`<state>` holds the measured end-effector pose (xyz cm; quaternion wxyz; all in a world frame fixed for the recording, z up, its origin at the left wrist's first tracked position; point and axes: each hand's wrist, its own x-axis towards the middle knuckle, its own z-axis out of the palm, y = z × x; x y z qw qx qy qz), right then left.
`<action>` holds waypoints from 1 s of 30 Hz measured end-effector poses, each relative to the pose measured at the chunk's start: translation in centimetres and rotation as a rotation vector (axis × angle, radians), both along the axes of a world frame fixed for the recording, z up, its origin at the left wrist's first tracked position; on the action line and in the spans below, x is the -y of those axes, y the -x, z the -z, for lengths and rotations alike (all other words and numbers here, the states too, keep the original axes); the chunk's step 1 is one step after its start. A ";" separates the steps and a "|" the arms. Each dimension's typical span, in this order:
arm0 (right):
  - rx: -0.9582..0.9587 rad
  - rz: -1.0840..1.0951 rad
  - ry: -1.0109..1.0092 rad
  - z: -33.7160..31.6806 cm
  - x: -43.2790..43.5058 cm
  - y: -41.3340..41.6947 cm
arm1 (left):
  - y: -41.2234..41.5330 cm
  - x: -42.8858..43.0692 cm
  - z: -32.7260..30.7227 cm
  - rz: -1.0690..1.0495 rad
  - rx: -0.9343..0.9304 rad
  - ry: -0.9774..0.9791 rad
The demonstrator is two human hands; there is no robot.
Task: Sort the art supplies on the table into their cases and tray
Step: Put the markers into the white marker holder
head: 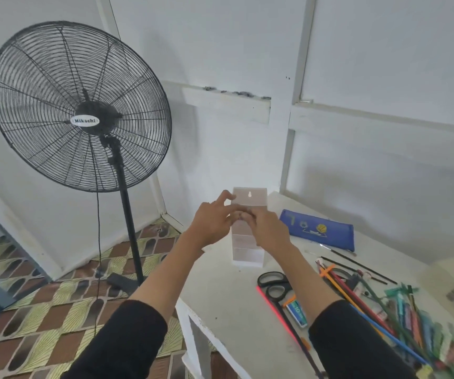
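Tray (247,254) (clear, boxy plastic) held in the grip of left hand (215,222) and right hand (268,229).

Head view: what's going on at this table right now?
A person's left hand and right hand meet at the clear tray on the far side of the table; the grip is too blurred to judge. The blue case, scissors and heap of pens and pencils lie untouched to the right.
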<state>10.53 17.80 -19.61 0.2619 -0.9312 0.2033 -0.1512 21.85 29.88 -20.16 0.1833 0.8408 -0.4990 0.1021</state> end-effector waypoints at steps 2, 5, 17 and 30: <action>0.001 0.000 0.014 0.1 -0.1 0.0 | 0.1 0.1 0.3 0.009 -0.033 0.060; -0.003 0.022 0.018 0.2 0.0 0.0 | 0.9 0.0 0.4 -0.008 -0.083 0.103; 0.492 -0.184 0.059 3.7 2.2 4.1 | 6.0 3.0 4.0 -0.064 0.183 0.813; -0.351 0.304 0.122 8.9 15.8 9.5 | 8.8 13.9 10.7 0.227 -0.419 -0.176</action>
